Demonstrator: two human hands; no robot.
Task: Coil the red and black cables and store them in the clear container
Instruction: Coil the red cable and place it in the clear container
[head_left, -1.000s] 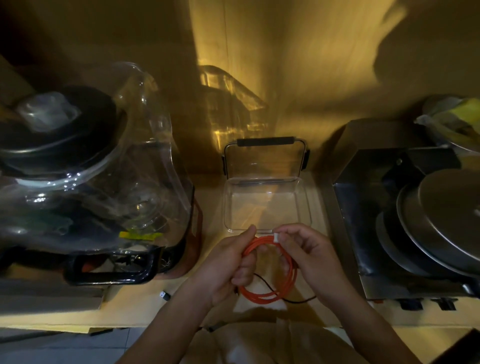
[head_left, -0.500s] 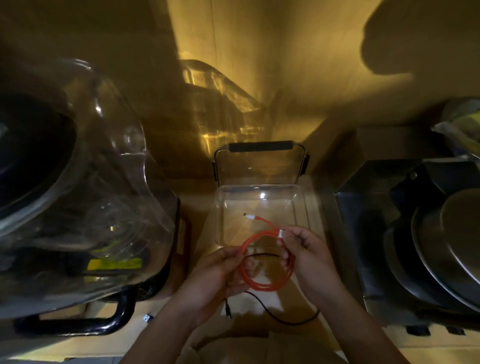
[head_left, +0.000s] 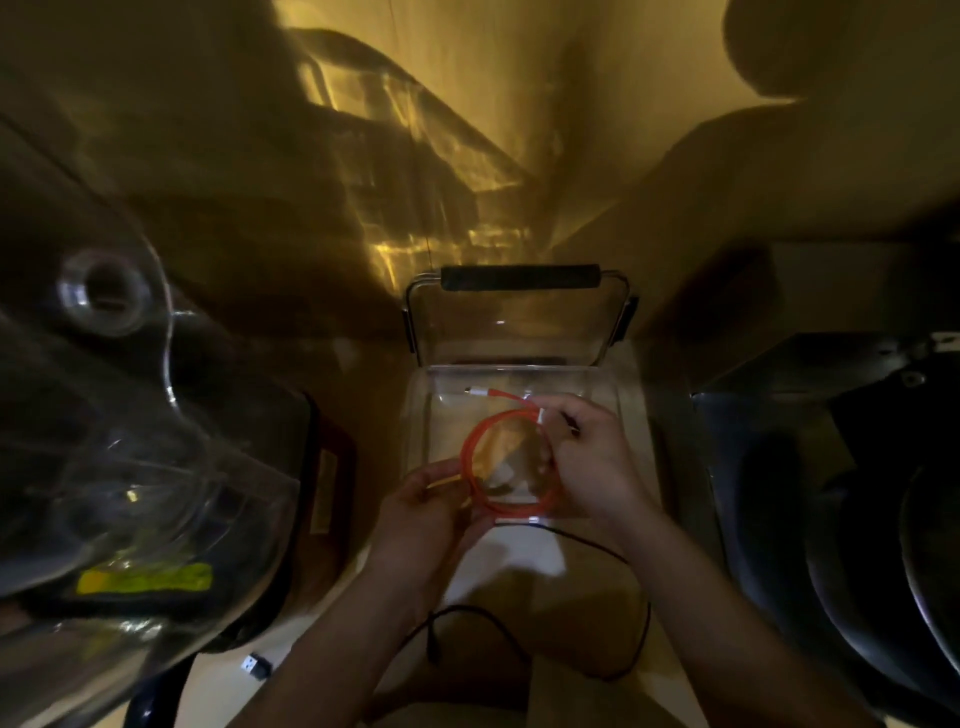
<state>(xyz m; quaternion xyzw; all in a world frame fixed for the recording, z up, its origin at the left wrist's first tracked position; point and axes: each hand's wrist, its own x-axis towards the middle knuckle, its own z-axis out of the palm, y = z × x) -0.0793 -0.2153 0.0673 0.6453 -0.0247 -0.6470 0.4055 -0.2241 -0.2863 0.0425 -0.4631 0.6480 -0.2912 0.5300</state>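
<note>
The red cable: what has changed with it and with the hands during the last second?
Both hands, left hand and right hand, carried the coiled red cable forward from in front of the container to over its opening; one plug end now sticks out. Both kept their grip. The black cable stayed on the counter, and the lid stayed open.

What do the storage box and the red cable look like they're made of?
Clear container: apparently rigid clear plastic, possibly glass; glossy, you see through its walls. Red cable: smooth, matte jacket, likely rubbery plastic, bending easily into a coil; white connector ends.
</note>
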